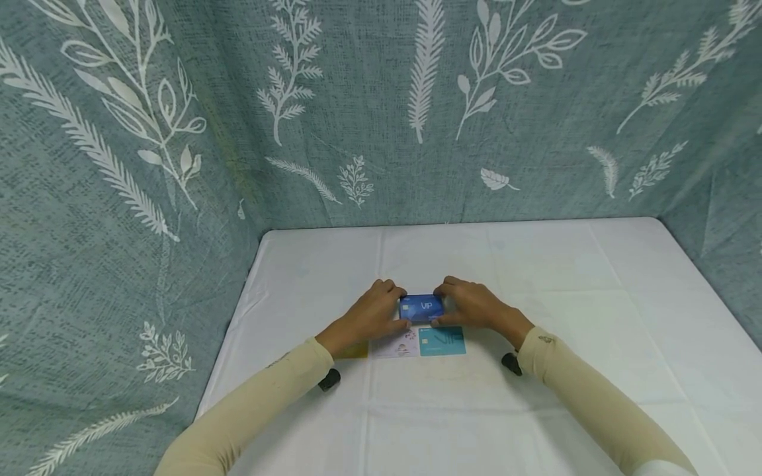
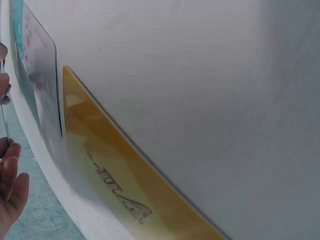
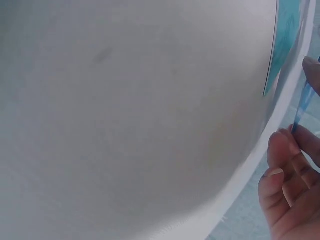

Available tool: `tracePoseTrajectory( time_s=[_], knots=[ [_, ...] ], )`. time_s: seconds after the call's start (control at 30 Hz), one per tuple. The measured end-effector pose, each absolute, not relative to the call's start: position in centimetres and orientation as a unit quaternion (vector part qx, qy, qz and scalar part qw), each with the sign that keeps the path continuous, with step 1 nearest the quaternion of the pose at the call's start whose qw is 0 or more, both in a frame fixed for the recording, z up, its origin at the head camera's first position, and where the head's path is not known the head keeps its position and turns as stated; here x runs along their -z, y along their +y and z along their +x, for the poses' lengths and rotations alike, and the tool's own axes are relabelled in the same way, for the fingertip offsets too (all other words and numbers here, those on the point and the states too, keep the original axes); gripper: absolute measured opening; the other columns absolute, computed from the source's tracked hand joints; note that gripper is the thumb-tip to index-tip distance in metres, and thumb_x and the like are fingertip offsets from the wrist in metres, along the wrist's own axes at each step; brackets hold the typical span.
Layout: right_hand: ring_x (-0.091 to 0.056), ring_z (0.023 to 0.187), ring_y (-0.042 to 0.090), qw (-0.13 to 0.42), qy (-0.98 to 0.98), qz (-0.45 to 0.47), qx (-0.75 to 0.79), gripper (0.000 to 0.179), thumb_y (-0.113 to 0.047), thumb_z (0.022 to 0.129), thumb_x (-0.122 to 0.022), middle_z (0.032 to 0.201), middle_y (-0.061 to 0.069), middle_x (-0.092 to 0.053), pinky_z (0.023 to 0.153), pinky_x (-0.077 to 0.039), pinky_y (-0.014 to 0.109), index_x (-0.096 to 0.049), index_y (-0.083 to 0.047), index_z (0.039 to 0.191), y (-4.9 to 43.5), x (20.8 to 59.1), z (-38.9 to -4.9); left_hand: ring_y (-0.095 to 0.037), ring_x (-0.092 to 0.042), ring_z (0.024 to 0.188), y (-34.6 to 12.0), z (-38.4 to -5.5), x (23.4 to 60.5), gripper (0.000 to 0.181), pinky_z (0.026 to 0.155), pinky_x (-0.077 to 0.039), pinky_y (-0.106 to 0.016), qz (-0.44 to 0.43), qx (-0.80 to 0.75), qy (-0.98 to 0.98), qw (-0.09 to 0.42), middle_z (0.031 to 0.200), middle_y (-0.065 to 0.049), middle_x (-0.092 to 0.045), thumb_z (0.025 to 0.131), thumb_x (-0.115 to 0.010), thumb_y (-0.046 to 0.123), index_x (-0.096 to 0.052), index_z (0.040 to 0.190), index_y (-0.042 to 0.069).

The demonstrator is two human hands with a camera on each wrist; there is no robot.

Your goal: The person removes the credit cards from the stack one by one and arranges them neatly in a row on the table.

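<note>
Between both hands is a dark blue VIP card [image 1: 421, 307], its face turned up toward the head camera. My left hand [image 1: 374, 312] pinches its left end with thumb and fingers, and my right hand [image 1: 473, 304] pinches the right end. In the right wrist view the blue card [image 3: 303, 104] shows edge-on between the fingertips, raised off the table. Just nearer than the hands, a white card with a pink pattern [image 1: 397, 345] and a teal VIP card [image 1: 442, 341] lie side by side. A gold VIP card [image 2: 112, 175] lies left of them, partly hidden by my left wrist in the head view.
A white cloth covers the table [image 1: 536, 264]. Grey-green curtains [image 1: 369, 112] with white leaf prints hang behind it and along its sides. A small black device [image 1: 329, 379] sits below the left wrist, another black device [image 1: 511, 363] by the right wrist.
</note>
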State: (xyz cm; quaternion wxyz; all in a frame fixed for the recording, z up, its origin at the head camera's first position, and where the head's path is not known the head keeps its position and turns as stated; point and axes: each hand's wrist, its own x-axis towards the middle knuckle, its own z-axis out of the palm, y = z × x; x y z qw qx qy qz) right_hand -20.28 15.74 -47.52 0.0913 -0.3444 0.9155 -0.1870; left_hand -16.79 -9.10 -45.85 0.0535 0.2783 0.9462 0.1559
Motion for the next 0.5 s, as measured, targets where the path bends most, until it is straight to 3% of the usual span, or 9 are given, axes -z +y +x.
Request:
tracePoseTrajectory(
  time_s=[0.5],
  knots=[
    [-0.064,0.092,0.014,0.066,0.913,-0.355,0.192,0.062,-0.05,0.083,-0.079,0.11,0.004,-0.066,0.081,-0.057,0.038,-0.068,-0.006,0.124,15.97,47.39,-20.03,-0.022,-0.052,0.101,-9.0,-16.61,45.9,0.055,0.091,-0.05,-0.036,0.279,-0.154,0.947,0.036,0.114,-0.01,-0.061,0.087,-0.078,0.035,-0.063,0.128,0.001]
  ],
)
